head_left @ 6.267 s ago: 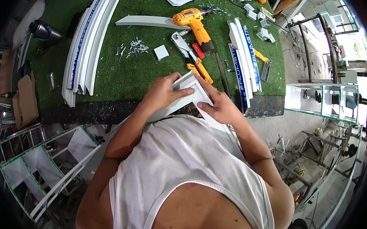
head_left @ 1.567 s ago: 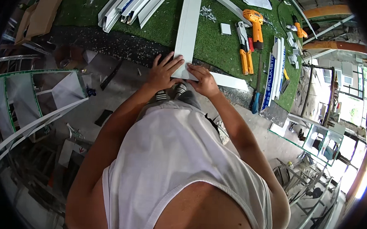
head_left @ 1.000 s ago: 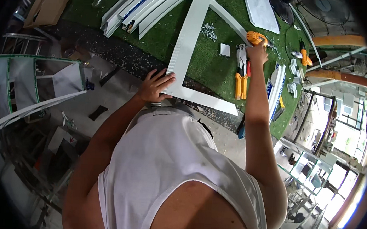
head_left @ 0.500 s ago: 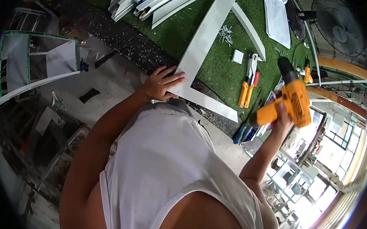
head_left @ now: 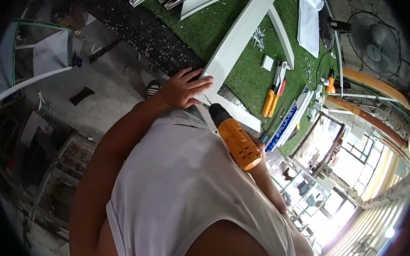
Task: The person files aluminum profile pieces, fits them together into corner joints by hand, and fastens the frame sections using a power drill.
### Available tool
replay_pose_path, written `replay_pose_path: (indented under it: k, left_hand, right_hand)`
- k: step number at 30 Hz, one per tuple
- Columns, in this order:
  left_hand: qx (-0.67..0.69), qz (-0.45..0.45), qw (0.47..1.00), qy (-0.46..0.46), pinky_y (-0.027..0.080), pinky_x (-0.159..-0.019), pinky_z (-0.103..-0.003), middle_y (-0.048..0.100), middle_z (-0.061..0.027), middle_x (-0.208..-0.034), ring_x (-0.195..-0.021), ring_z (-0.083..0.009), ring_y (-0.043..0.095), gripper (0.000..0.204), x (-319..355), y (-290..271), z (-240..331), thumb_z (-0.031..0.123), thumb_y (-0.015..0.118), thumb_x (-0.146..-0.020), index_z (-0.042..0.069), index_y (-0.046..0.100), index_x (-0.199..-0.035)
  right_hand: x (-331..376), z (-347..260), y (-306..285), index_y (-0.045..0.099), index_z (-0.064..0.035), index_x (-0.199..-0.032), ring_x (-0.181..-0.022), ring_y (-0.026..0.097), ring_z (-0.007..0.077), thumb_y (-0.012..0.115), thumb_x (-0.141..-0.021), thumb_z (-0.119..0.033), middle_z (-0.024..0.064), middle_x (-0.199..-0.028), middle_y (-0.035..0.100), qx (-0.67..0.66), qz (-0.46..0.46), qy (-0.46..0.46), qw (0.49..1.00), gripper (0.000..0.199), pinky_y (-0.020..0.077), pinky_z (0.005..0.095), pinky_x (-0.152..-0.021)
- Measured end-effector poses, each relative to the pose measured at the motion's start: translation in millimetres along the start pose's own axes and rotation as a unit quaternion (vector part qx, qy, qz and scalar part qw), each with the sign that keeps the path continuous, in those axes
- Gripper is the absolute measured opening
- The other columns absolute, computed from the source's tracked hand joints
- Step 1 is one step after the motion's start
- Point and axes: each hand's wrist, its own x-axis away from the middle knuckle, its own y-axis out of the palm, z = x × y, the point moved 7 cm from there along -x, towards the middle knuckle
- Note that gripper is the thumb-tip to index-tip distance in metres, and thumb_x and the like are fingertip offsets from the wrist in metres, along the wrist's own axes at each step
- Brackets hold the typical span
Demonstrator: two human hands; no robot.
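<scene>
Green turf covers your tabletop (head_left: 244, 79). Near its front edge lies a long white frame piece (head_left: 235, 39), joined at a corner to a shorter one. Your left hand (head_left: 181, 87) presses flat on it, fingers spread. Your right hand (head_left: 259, 158) has its grip closed around the orange drill (head_left: 234, 136), tip at the corner. Orange pliers (head_left: 272, 92) lie nearby.

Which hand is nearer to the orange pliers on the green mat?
Right. The right hand, holding the drill, is just below the pliers; the left hand presses the white profile, farther left.
</scene>
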Motion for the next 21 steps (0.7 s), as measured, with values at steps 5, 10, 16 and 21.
replay_pose_path:
  k: [5, 10, 16, 21]
  left_hand:
    - [0.013, 0.006, 1.000, 0.005, 0.035, -0.099, -0.045, 0.044, -0.0010, -0.141, -0.119, -0.0298, 0.049, 0.059, 1, 2, -1, 0.042, 0.060, -0.079, 0.010, 0.052, -0.128]
    - [0.019, 0.013, 1.000, 0.012, 0.035, -0.099, -0.045, 0.043, -0.0015, -0.141, -0.119, -0.0301, 0.049, 0.058, 0, 1, 0, 0.041, 0.060, -0.080, 0.010, 0.051, -0.128]
    - [0.019, -0.002, 1.000, 0.000, 0.033, -0.100, -0.046, 0.043, -0.0019, -0.141, -0.122, -0.0290, 0.046, 0.060, 1, 2, 0, 0.041, 0.060, -0.080, 0.010, 0.050, -0.130]
    - [0.014, -0.003, 1.000, -0.006, 0.030, -0.103, -0.048, 0.042, -0.0023, -0.142, -0.129, -0.0252, 0.040, 0.061, 2, 0, 0, 0.042, 0.059, -0.080, 0.011, 0.048, -0.132]
  right_hand:
    - [-2, -5, 1, 0.061, 0.0009, -0.109, -0.075, 0.064, 0.0241, 0.070, -0.069, -0.005, 0.0127, -0.099, 0.066, 0.032, 0.000, -0.013, 0.999, 0.041, 0.0493, 0.0298, -0.063]
    - [-6, -9, -1, 0.061, 0.0004, -0.109, -0.072, 0.065, 0.0233, 0.069, -0.071, -0.006, 0.0132, -0.095, 0.067, 0.037, -0.018, 0.029, 0.999, 0.039, 0.0492, 0.0299, -0.060]
    - [-26, -27, -10, 0.061, 0.0002, -0.111, -0.067, 0.065, 0.0219, 0.068, -0.073, -0.006, 0.0146, -0.092, 0.068, 0.056, -0.066, 0.064, 0.994, 0.040, 0.0481, 0.0297, -0.054]
    - [-35, -30, -6, 0.059, 0.0004, -0.116, -0.064, 0.065, 0.0215, 0.067, -0.074, -0.008, 0.0156, -0.092, 0.068, 0.080, -0.099, 0.062, 0.990, 0.043, 0.0480, 0.0298, -0.051]
